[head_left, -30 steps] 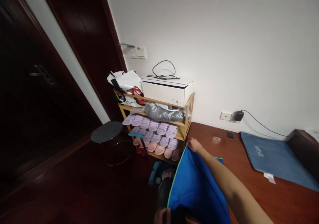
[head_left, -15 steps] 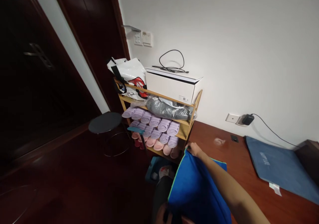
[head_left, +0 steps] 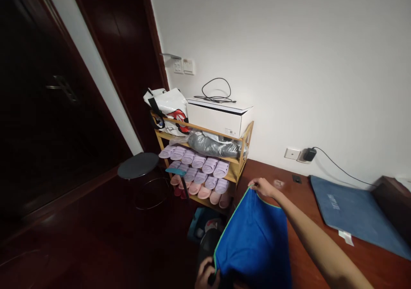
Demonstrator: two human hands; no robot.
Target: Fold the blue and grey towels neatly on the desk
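Observation:
A blue cloth (head_left: 253,233) with a bright green edge hangs spread between my two hands, partly over the brown table. My right hand (head_left: 263,187) pinches its upper corner above the table, with the forearm reaching in from the lower right. Low in the view, my left hand (head_left: 207,274) has its fingers closed on the cloth's left edge. Folds run down from the pinched corner. The cloth's lower end passes out of the picture.
A wooden rack (head_left: 239,169) holds several pairs of slippers, a white box (head_left: 213,117) and a bag (head_left: 170,102). A round stool (head_left: 138,165) stands left of it. On the table (head_left: 305,220) lies a grey-blue mat (head_left: 353,210); a plugged-in adapter (head_left: 310,154) sits above.
The view has shifted. My right hand has moved a little right with the corner, and my left hand has come further into view, with the cloth stretched flatter between them.

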